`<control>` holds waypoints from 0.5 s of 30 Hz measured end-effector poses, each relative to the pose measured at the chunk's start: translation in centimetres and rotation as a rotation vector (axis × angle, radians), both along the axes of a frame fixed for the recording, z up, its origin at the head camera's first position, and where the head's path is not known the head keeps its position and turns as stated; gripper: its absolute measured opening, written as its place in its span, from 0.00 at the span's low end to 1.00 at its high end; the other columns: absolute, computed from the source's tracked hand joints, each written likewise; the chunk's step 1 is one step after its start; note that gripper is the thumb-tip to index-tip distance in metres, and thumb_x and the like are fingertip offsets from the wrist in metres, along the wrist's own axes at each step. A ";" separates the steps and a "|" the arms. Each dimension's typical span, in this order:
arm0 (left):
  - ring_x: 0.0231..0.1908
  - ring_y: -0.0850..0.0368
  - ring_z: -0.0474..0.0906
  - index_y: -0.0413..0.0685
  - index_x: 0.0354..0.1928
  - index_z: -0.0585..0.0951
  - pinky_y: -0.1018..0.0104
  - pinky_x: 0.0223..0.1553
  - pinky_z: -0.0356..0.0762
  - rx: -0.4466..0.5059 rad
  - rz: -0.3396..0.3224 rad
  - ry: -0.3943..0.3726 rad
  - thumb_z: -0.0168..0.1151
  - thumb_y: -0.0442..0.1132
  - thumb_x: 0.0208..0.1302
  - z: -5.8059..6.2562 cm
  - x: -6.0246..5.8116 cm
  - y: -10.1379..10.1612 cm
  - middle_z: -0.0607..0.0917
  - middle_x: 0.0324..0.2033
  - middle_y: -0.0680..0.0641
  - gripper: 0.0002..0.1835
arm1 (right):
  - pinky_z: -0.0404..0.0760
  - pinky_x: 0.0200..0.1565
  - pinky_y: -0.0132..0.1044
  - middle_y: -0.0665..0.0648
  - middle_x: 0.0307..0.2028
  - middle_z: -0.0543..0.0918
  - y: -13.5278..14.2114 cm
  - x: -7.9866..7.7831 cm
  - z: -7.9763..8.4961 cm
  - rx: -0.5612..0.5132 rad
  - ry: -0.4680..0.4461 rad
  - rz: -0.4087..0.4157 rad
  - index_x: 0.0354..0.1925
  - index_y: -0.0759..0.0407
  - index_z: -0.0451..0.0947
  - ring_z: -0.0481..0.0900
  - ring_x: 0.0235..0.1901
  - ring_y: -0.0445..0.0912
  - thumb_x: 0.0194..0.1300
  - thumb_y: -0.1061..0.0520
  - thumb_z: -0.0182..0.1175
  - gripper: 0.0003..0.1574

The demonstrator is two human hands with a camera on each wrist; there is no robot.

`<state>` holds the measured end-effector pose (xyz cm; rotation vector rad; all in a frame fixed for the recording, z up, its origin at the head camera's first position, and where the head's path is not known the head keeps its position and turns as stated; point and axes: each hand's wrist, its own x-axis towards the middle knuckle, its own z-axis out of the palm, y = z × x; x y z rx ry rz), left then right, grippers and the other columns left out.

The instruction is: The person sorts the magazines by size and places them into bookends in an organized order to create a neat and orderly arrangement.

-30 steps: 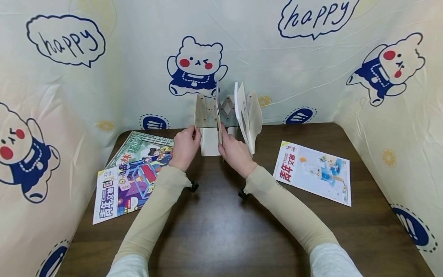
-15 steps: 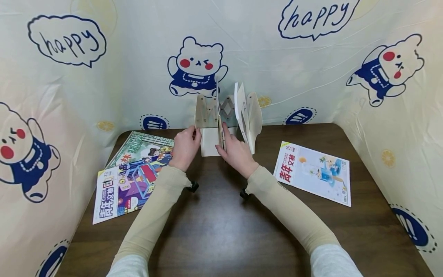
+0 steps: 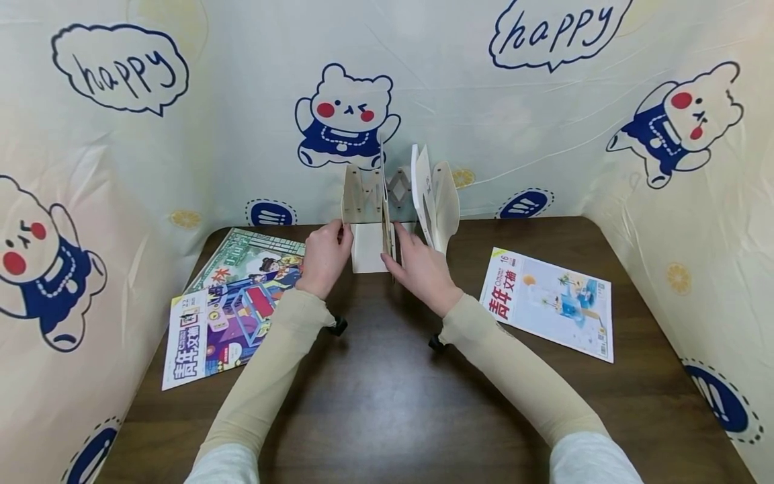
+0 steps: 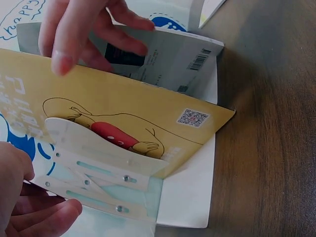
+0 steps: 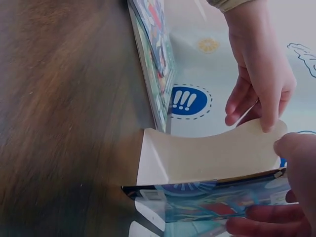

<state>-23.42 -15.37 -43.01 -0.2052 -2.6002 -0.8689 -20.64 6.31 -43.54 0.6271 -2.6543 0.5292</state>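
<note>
A white expandable book rack [image 3: 370, 250] stands at the table's back. My left hand [image 3: 326, 259] pinches its left end panel between thumb and fingers. Upright in the rack is a thin magazine, with a yellow cover [image 4: 98, 98] towards the left end panel and a blue cover [image 5: 212, 200] on its other side. My right hand [image 3: 426, 272] stands beside this magazine, thumb at its edge and fingers loosely spread along the blue side. Another book [image 3: 421, 185] leans against the right end panel; its grey cover [image 4: 173, 61] shows in the left wrist view.
Overlapping magazines [image 3: 242, 329] lie on the left of the dark wooden table [image 3: 387, 403]. A single magazine [image 3: 547, 306] lies on the right. A patterned cloth [image 3: 242, 154] hangs behind and at both sides.
My right hand has loosened on the magazine and shifted slightly right and towards me. The magazine stays upright in the rack, and my left hand keeps its place.
</note>
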 end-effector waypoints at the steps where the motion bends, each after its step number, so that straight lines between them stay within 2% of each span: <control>1: 0.24 0.48 0.81 0.39 0.38 0.83 0.56 0.25 0.78 0.002 -0.001 0.000 0.54 0.43 0.80 0.0 0.0 0.0 0.85 0.26 0.42 0.16 | 0.86 0.33 0.52 0.66 0.50 0.86 0.2 0.1 0.0 -0.008 0.001 0.003 0.73 0.64 0.67 0.88 0.35 0.58 0.76 0.39 0.57 0.41; 4: 0.24 0.48 0.81 0.38 0.40 0.83 0.56 0.26 0.79 0.002 -0.001 0.001 0.54 0.43 0.80 0.0 -0.1 0.0 0.86 0.27 0.42 0.16 | 0.85 0.41 0.54 0.65 0.50 0.87 1.1 0.7 0.1 -0.040 0.008 0.022 0.69 0.65 0.71 0.87 0.42 0.58 0.76 0.40 0.57 0.37; 9: 0.25 0.47 0.82 0.38 0.41 0.84 0.54 0.27 0.80 -0.001 0.000 0.001 0.53 0.43 0.80 0.0 -0.1 -0.1 0.86 0.28 0.41 0.16 | 0.82 0.52 0.54 0.64 0.50 0.87 3.5 1.9 0.4 -0.045 0.012 0.070 0.61 0.66 0.78 0.85 0.47 0.58 0.77 0.43 0.57 0.30; 15: 0.25 0.47 0.82 0.38 0.42 0.84 0.56 0.27 0.80 0.009 -0.005 -0.011 0.53 0.44 0.81 -0.1 -0.1 0.1 0.86 0.28 0.41 0.17 | 0.82 0.48 0.52 0.62 0.45 0.87 6.6 3.6 0.8 -0.018 0.031 0.097 0.54 0.63 0.82 0.83 0.41 0.56 0.75 0.49 0.60 0.21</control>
